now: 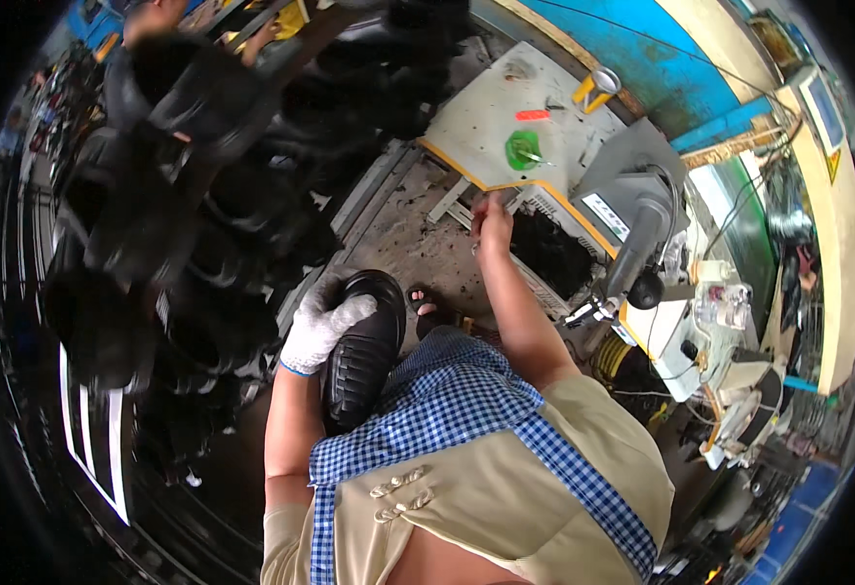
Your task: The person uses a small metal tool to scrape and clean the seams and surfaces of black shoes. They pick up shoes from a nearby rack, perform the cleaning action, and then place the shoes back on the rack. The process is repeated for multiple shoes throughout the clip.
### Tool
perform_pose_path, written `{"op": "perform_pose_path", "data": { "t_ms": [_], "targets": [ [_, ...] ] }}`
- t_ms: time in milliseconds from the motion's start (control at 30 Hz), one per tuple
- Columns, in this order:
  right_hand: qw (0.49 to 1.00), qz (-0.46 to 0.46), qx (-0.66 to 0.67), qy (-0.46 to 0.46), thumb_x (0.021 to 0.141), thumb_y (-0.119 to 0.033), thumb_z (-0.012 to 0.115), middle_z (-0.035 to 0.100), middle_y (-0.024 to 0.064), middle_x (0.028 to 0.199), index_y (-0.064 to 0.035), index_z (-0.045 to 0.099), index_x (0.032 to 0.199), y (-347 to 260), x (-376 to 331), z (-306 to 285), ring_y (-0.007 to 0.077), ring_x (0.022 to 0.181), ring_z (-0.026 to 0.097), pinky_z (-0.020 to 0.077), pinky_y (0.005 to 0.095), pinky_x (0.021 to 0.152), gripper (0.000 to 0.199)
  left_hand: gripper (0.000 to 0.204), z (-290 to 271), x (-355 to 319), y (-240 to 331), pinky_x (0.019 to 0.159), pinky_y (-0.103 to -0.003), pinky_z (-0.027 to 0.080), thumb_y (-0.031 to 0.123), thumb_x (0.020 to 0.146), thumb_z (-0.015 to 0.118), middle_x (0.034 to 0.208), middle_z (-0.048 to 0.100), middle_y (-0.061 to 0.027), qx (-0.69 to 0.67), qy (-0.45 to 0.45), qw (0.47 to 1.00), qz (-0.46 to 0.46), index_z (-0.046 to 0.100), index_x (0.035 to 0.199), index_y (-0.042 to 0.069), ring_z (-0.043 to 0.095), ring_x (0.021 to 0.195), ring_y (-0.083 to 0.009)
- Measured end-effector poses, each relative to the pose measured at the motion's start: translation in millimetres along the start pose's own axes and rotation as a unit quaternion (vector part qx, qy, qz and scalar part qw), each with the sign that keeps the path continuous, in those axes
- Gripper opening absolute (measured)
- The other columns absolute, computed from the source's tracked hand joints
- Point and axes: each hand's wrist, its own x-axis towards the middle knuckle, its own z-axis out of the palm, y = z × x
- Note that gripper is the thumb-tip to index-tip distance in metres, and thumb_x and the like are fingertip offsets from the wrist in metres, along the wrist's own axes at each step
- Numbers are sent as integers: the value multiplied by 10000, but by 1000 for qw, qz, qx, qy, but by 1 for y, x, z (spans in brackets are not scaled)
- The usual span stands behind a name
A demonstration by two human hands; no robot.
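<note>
On your far left, stacks of black moulded shoe parts fill the rack and floor, and they crowd close to your left elbow; a careless swing there could, I judge, topple a stack. Your left hand, in a white knit glove, is clasped over the top of a black ribbed shoe piece that rests on your lap against the blue checked apron. The piece sits directly under that hand, and your right hand is well apart from it. With only one hand steadying it, the piece could slide off your knee toward the floor if your grip slackens or the glove slips on the smooth rubber. Further right and farther away, your bare right hand is stretched out to the near edge of the pale table, fingers curled as if pinching something small; what it grasps, if anything, you cannot tell from here. A green dish sits on the table just beyond it. To the right stands a grey machine with trailing cables, and a hurried reach could snag one.
</note>
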Motion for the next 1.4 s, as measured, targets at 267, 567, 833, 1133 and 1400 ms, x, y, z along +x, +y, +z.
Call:
{"op": "perform_pose_path", "data": {
  "t_ms": [267, 567, 833, 1133, 1400],
  "targets": [
    [939, -102, 151, 291, 866, -209, 768, 643, 63, 847, -13, 657, 897, 23, 218, -71, 145, 670, 591, 467, 329, 579, 227, 527, 25, 89, -11, 938, -312, 465, 233, 793, 798, 1119, 657, -70, -13, -3, 997, -80, 604, 1223, -2, 594, 1022, -170],
    [960, -87, 10, 265, 910, -186, 727, 707, 81, 869, -15, 704, 948, -5, 232, -93, 116, 546, 549, 459, 305, 520, 177, 521, 61, 161, -31, 960, -336, 474, 244, 840, 751, 1157, 665, -106, 17, -19, 993, -117, 591, 1258, -20, 607, 1056, -192],
    [970, -84, 12, 229, 926, -204, 697, 714, 75, 839, -15, 690, 926, -15, 233, -88, 102, 489, 516, 416, 255, 458, 190, 568, 73, 200, -34, 972, -341, 471, 273, 821, 788, 1170, 665, -105, 32, -36, 994, -96, 593, 1265, -21, 610, 1061, -193],
    [974, 28, 200, 103, 943, -221, 686, 637, 5, 831, -68, 648, 911, -58, 150, -65, 49, 532, 451, 275, 208, 400, 162, 637, 68, 213, -37, 970, -343, 478, 365, 798, 812, 1161, 664, -129, 48, -35, 998, -22, 588, 1241, -35, 611, 1077, -205],
    [986, -40, 116, -116, 965, -193, 664, 651, 36, 846, -26, 687, 1013, -111, 28, -10, 34, 483, 411, 278, 198, 406, 175, 590, 76, 185, 3, 972, -320, 453, 335, 781, 825, 1146, 657, -83, 41, -30, 999, 15, 616, 1222, 4, 588, 1058, -167]
  ]
}}
